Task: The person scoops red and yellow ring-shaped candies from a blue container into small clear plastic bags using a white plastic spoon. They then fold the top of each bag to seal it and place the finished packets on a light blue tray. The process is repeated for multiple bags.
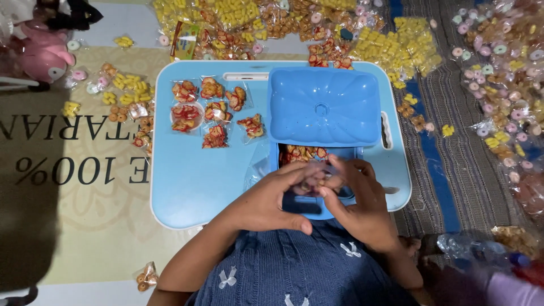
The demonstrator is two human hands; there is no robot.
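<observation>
Both hands (317, 198) pinch packet (314, 180) (table-edge).

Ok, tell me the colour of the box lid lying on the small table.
Light blue, with a moulded shell-like relief: the box lid shows best in the head view, matching the small table.

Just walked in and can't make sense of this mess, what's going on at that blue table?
A person seated at a low light-blue plastic table holds a small clear plastic packet between both hands, left hand and right hand, over a blue box of red-and-yellow snacks. A blue scalloped plastic lid sits just beyond. Several filled clear packets of red-and-yellow snacks lie on the table's left part, and many more packets cover the floor around.
</observation>
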